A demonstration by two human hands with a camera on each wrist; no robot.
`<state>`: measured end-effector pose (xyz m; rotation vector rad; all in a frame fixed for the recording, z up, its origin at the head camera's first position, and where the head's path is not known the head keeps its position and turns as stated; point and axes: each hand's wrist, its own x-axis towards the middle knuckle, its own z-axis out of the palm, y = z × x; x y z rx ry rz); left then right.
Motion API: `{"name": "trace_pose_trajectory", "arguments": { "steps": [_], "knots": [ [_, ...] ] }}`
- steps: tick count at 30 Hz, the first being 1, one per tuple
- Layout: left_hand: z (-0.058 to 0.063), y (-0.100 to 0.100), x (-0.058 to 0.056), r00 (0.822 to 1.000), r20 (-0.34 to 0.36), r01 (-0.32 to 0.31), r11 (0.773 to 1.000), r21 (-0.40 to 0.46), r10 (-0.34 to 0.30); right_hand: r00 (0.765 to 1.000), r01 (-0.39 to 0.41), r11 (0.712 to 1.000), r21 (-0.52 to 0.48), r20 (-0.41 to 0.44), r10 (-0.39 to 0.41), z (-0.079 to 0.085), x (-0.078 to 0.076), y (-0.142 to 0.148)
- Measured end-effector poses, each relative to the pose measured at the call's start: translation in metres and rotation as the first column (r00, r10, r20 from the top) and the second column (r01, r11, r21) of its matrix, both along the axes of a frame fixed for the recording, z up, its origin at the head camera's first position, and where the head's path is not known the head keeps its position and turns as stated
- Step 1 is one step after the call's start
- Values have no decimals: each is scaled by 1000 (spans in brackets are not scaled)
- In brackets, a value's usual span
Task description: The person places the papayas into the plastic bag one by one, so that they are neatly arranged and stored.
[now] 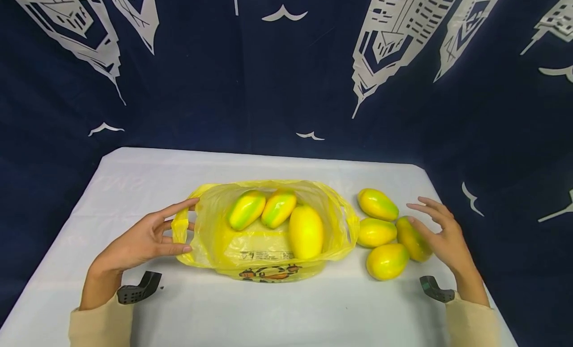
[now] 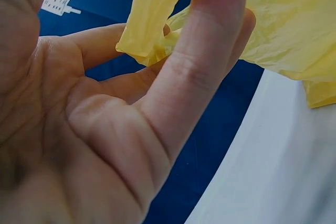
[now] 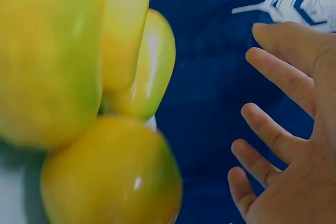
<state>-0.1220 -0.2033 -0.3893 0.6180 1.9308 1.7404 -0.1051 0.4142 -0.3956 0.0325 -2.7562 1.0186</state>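
A yellow plastic bag (image 1: 268, 242) lies with its mouth spread wide at mid-table, three yellow-green mangoes (image 1: 306, 232) inside. At its left handle (image 1: 180, 230) is my left hand (image 1: 147, 235), fingers nearly straight and spread. Some fingers pass behind the handle strip (image 2: 149, 17), and the thumb lies along its front. My right hand (image 1: 445, 232) hovers over the right side of the table, fingers apart and nothing held. Its thumb overlaps the rightmost of several loose mangoes (image 1: 414, 240) in the head view. Seen from the right wrist, a gap separates the fingers from the near mango (image 3: 113, 169).
The loose mangoes sit close together just right of the bag, on a white-covered table (image 1: 268, 317). A dark blue cloth (image 1: 277, 78) with white building prints hangs behind and around the table. Dark wrist mounts (image 1: 139, 288) show on both arms.
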Motion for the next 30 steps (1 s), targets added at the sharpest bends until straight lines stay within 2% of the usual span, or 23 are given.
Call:
{"name": "trace_pose_trajectory", "arguments": {
  "steps": [4,9,16,22,30],
  "knots": [
    [0,0,1,1000,2,2,1000,-5,-2,996,-18,999,-26,88,21,-9,4,14],
    [0,0,1,1000,4,6,1000,0,-6,980,-32,998,-48,196,40,-20,3,23],
    [0,1,1,1000,-9,1,1000,-11,-1,959,-10,992,-122,278,44,-24,3,32],
    [-1,2,-1,1000,-3,-1,1000,-15,1,928,-2,985,-172,366,66,-29,6,38],
    [-2,3,-2,1000,19,0,1000,-12,0,910,7,986,-164,410,62,-33,7,41]
  ]
}}
